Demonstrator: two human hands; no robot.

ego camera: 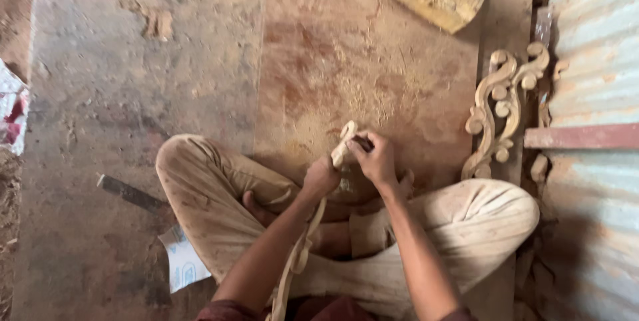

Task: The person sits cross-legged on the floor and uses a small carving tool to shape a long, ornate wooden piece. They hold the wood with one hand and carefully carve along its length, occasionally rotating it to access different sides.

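Your left hand (322,176) clenches the thin carved wood strip (344,143); your right hand (377,159) pinches its scrolled tip. Light, stiff, likely brittle: grip just below the fingers.

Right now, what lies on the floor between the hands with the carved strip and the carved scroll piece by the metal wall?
In the head view, only bare floor dusted with sawdust lies between the right hand on the carved strip and the scroll piece.
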